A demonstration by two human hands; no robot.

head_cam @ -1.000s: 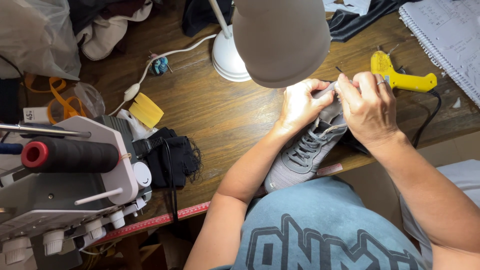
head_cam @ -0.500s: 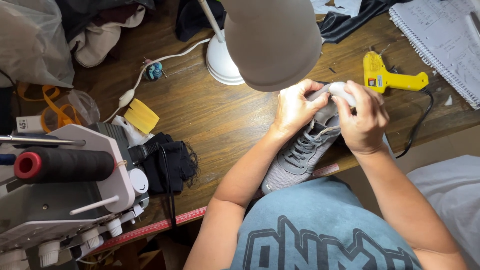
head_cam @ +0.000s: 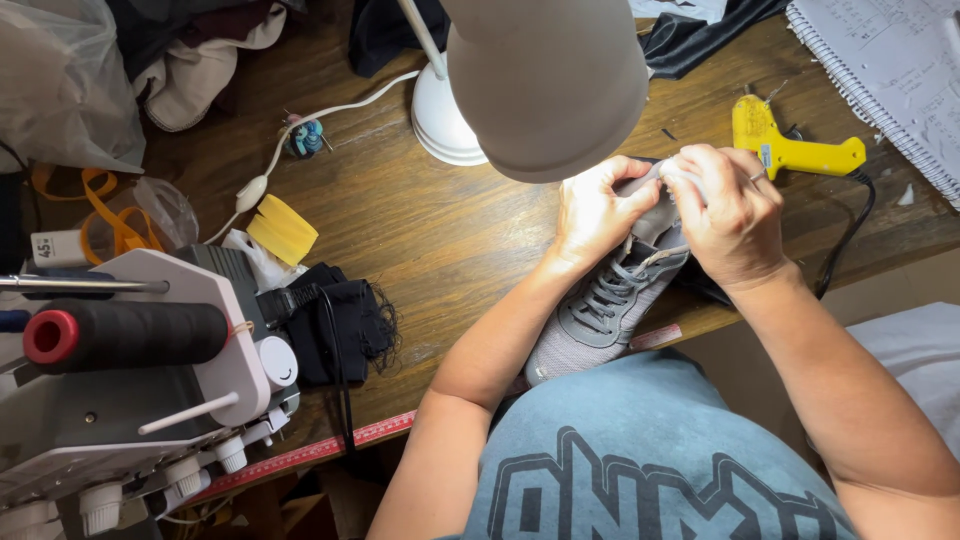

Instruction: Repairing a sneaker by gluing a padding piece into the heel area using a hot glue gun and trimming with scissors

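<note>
A: From the head view, where is the shoe?

B: The grey sneaker (head_cam: 610, 305) lies at the near edge of the wooden desk (head_cam: 430, 230), toe pointing back toward the person, heel end up under the lamp shade (head_cam: 548, 80). Both hands are bunched at the heel and tongue end.

A: And the hands themselves?

B: The left hand (head_cam: 592, 212) is curled, fingers pinched narrow on a pale bit of the upper near the collar. The right hand (head_cam: 728, 215) is closed over the same spot from the other side, gripping the top of the shoe. What lies between the fingertips I cannot tell; the knuckles hide it.

A: How would it handle?

B: I'd judge it light, with a soft knit upper that gives when squeezed and a stiffer sole beneath. The sole or heel counter would be the firm place to take hold; the laces and tongue would just flop.

A: Anything close by?

B: A yellow glue gun (head_cam: 785, 145) just right of the hands, a spiral notebook (head_cam: 890, 70) beyond it, and a thread machine with a dark spool (head_cam: 125, 335) at far left
</note>
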